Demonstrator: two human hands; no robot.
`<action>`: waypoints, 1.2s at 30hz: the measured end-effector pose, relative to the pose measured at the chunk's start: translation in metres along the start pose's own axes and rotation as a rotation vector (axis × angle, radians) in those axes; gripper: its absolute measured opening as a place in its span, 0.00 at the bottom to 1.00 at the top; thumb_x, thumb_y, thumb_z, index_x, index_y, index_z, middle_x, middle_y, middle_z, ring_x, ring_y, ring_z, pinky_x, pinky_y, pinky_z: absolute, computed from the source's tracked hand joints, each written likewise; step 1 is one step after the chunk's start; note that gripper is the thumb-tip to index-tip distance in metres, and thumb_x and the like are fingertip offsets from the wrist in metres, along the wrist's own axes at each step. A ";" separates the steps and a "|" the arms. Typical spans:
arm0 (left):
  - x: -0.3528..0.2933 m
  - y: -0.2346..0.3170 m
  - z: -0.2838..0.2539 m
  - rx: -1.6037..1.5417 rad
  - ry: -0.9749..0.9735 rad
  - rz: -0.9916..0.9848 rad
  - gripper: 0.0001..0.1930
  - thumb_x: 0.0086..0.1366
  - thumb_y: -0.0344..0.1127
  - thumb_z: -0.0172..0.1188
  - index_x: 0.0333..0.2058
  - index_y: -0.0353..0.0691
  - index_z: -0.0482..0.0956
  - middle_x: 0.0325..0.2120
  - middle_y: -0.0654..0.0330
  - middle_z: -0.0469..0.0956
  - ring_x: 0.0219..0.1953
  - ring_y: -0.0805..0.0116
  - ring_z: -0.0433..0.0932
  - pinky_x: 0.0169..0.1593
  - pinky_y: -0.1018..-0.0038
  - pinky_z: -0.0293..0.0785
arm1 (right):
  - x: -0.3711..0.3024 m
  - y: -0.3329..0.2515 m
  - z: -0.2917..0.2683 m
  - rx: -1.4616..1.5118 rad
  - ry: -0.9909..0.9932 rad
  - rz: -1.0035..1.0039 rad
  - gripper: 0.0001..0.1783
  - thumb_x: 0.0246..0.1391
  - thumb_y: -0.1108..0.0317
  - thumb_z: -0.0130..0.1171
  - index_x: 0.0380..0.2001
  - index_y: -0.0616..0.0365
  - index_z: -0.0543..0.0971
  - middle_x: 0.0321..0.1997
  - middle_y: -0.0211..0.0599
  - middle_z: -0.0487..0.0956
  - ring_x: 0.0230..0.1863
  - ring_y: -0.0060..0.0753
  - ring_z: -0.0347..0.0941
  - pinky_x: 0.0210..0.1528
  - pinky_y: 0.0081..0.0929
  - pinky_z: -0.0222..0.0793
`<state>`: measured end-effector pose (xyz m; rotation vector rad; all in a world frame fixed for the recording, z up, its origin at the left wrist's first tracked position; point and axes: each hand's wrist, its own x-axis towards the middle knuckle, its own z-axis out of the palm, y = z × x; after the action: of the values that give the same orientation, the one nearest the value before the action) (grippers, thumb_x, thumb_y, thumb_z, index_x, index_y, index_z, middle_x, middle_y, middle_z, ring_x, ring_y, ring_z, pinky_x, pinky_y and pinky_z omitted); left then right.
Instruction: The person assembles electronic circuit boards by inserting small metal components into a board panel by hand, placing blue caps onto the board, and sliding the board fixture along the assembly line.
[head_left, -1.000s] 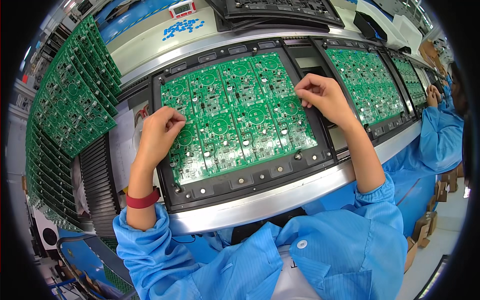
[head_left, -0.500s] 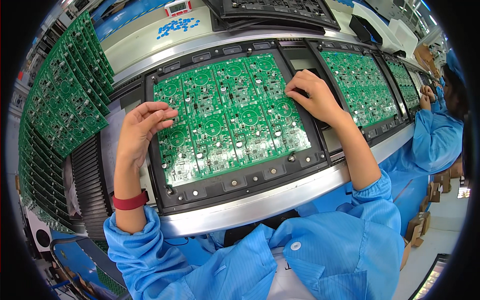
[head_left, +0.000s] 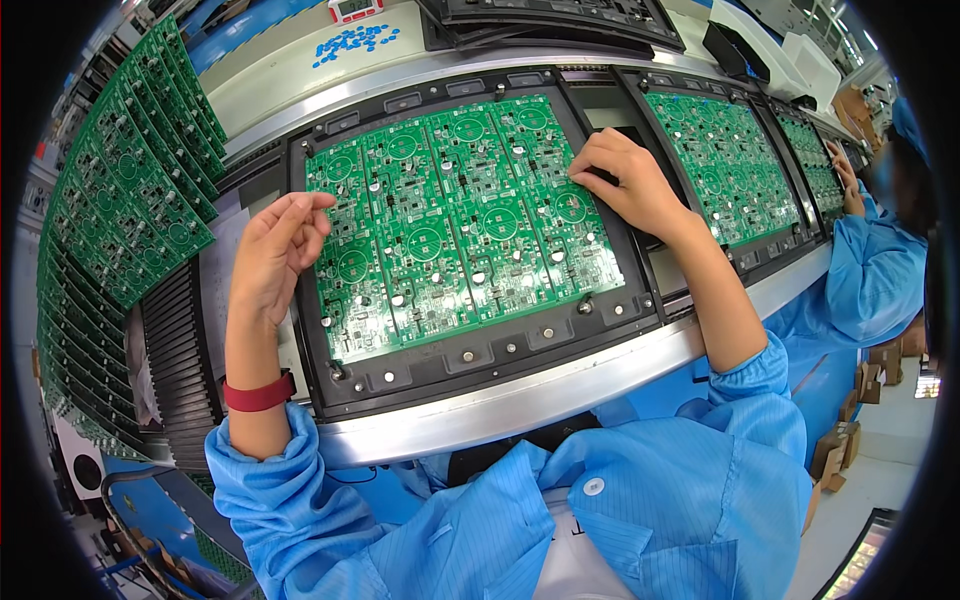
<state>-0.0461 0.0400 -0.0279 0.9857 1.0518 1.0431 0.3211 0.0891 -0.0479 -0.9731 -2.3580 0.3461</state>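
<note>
Fingers of my right hand (head_left: 628, 185) press together on the green circuit board panel (head_left: 460, 220) at its three o'clock edge. My left hand (head_left: 275, 250) rests loosely curled at nine o'clock, holding nothing.

Table: a long work line with a curved bright metal front rail (head_left: 520, 395).
Near edge, middle: a black carrier tray (head_left: 480, 355) holding a green circuit board panel (head_left: 455, 225).
Right along the table: more black trays (head_left: 765, 250) with green boards, side by side.
Far edge: a pale shelf strip (head_left: 290, 70) with small blue parts (head_left: 355, 42) scattered on it.
Left end: a rack of green boards (head_left: 120, 190) standing on edge.
</note>
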 end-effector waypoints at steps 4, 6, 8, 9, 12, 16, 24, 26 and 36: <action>0.000 -0.006 0.012 0.071 0.189 0.059 0.09 0.60 0.28 0.49 0.36 0.31 0.73 0.20 0.61 0.73 0.17 0.81 0.67 0.20 0.89 0.61 | 0.001 -0.007 -0.002 0.058 0.006 0.079 0.04 0.41 0.79 0.55 0.25 0.60 0.74 0.27 0.31 0.71 0.31 0.31 0.62 0.36 0.24 0.59; -0.001 -0.004 0.010 0.072 0.185 0.062 0.09 0.60 0.28 0.49 0.37 0.31 0.73 0.20 0.61 0.73 0.17 0.81 0.67 0.20 0.89 0.61 | 0.001 -0.014 -0.005 0.035 -0.015 0.043 0.05 0.40 0.79 0.55 0.25 0.60 0.73 0.27 0.31 0.71 0.31 0.31 0.62 0.37 0.24 0.59; -0.003 0.000 0.007 0.074 0.175 0.067 0.09 0.60 0.28 0.49 0.37 0.31 0.73 0.20 0.61 0.74 0.17 0.81 0.67 0.21 0.89 0.61 | -0.002 -0.022 -0.012 -0.012 -0.054 -0.026 0.05 0.40 0.79 0.55 0.24 0.59 0.73 0.27 0.31 0.70 0.31 0.31 0.62 0.38 0.24 0.58; -0.004 0.002 0.005 0.077 0.171 0.069 0.09 0.60 0.27 0.49 0.38 0.31 0.73 0.20 0.61 0.74 0.17 0.81 0.68 0.21 0.88 0.62 | -0.002 -0.025 -0.014 -0.033 -0.073 -0.062 0.05 0.39 0.79 0.55 0.24 0.59 0.73 0.27 0.31 0.70 0.31 0.31 0.62 0.38 0.24 0.58; -0.004 0.003 0.005 0.114 0.160 0.043 0.09 0.59 0.27 0.49 0.37 0.31 0.73 0.21 0.60 0.74 0.17 0.80 0.69 0.21 0.89 0.62 | -0.005 -0.027 -0.014 -0.074 -0.113 -0.034 0.06 0.39 0.79 0.55 0.24 0.59 0.73 0.26 0.31 0.70 0.32 0.31 0.61 0.39 0.24 0.57; -0.005 0.003 0.011 0.189 0.158 0.079 0.05 0.57 0.26 0.51 0.33 0.33 0.73 0.20 0.60 0.74 0.17 0.79 0.69 0.21 0.88 0.62 | -0.004 -0.029 -0.008 -0.110 -0.135 -0.024 0.06 0.39 0.79 0.55 0.24 0.58 0.72 0.26 0.30 0.69 0.31 0.30 0.61 0.38 0.23 0.56; 0.004 -0.010 0.019 0.802 0.087 0.310 0.02 0.51 0.22 0.54 0.25 0.35 0.71 0.19 0.61 0.72 0.19 0.73 0.68 0.23 0.80 0.63 | -0.001 -0.030 -0.005 0.070 0.068 0.210 0.03 0.43 0.78 0.53 0.24 0.59 0.71 0.25 0.28 0.68 0.26 0.22 0.59 0.30 0.16 0.54; 0.003 -0.008 0.021 0.897 0.062 0.360 0.02 0.50 0.22 0.54 0.24 0.35 0.71 0.19 0.61 0.72 0.19 0.71 0.68 0.24 0.78 0.63 | -0.001 -0.030 -0.006 0.081 0.077 0.221 0.03 0.43 0.78 0.53 0.24 0.59 0.71 0.25 0.28 0.69 0.26 0.23 0.60 0.30 0.17 0.55; 0.003 -0.008 0.022 1.240 -0.009 0.502 0.02 0.49 0.22 0.52 0.23 0.34 0.71 0.23 0.58 0.69 0.23 0.59 0.68 0.29 0.69 0.66 | 0.000 -0.028 -0.008 0.097 0.101 0.219 0.02 0.44 0.77 0.53 0.23 0.59 0.72 0.24 0.29 0.70 0.27 0.24 0.61 0.28 0.18 0.56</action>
<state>-0.0229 0.0384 -0.0318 2.3324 1.4977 0.6863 0.3100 0.0695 -0.0292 -1.1765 -2.1284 0.4791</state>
